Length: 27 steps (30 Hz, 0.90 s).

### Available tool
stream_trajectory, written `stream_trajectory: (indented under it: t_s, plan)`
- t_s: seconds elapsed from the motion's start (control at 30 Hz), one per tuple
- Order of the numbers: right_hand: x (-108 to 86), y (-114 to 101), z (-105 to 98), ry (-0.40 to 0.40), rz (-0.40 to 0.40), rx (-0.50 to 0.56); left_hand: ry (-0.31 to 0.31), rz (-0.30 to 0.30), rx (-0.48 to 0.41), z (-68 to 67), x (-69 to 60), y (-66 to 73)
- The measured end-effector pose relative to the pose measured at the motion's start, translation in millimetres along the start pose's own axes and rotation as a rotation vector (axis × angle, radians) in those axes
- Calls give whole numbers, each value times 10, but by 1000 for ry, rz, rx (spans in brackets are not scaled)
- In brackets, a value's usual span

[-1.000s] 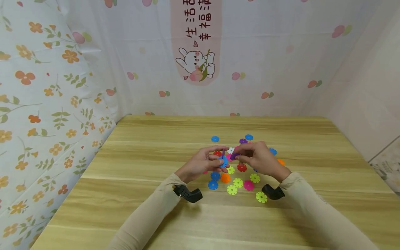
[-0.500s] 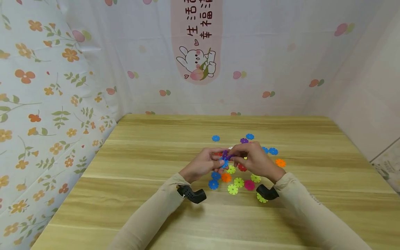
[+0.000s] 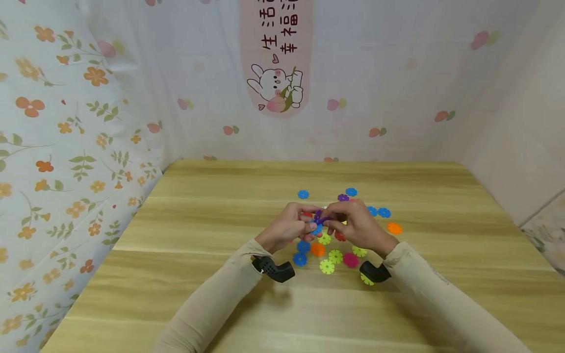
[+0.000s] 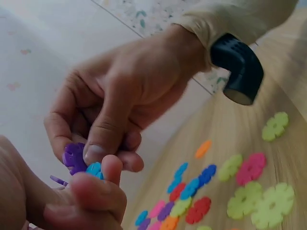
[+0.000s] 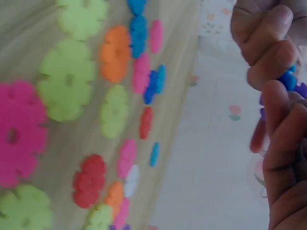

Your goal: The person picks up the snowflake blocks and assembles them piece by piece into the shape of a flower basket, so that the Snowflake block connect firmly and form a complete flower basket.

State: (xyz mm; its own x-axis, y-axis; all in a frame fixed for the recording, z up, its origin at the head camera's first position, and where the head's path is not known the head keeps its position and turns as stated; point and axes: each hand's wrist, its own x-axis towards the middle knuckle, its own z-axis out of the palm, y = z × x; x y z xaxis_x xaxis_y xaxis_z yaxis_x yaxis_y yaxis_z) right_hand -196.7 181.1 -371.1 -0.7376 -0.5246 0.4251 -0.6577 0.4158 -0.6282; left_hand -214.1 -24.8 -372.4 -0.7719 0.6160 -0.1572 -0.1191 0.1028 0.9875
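My left hand (image 3: 284, 229) pinches a blue notched flower disc (image 3: 316, 229) over the table. A purple notched disc (image 3: 317, 215) stands up from it. With thumb and fingers, my right hand (image 3: 363, 229) pinches a second purple disc (image 4: 73, 159) against the blue one. The left wrist view shows that disc touching or very near the blue disc (image 4: 94, 169); whether their slots interlock cannot be made out. Fingers cover most of the pieces in the right wrist view, where only bits of the blue disc (image 5: 288, 80) and purple show.
Loose flower discs lie under and around the hands on the wooden table (image 3: 185, 220): yellow-green (image 3: 327, 266), pink (image 3: 350, 260), orange (image 3: 395, 228), blue (image 3: 303, 194) and others. A black wrist device (image 3: 275, 270) sits on each sleeve. Printed cloth (image 3: 198, 88) hangs behind.
My right hand has moved left, bringing its purple disc up to the blue one in my left hand. Over the last half second both hands have stayed nearly in place.
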Motion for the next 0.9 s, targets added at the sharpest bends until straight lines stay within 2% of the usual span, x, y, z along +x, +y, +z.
stream_trajectory:
  t_s: [0.07, 0.17, 0.27, 0.4, 0.5, 0.73, 0.9]
  plan:
    - [14, -5, -6, 0, 12, -5, -19, -11, -1, -37, 7, 11]
    - [83, -4, -54, -47, 42, -13, -41, -17, 41, -126, 6, 14]
    - [164, 37, -189, -79, 108, -34, -56, -3, 48, -216, -13, 15]
    - [216, 186, -419, -63, 218, -134, -57, 7, 12, -297, -48, -5]
    - [229, 351, -498, -81, 262, -213, -39, 3, -12, -336, -81, -52]
    - [214, 659, -436, -264, 336, -420, -70, 18, -62, -325, -60, -134]
    - [190, 777, -376, -332, 351, -521, -71, 36, -61, -290, -29, -149]
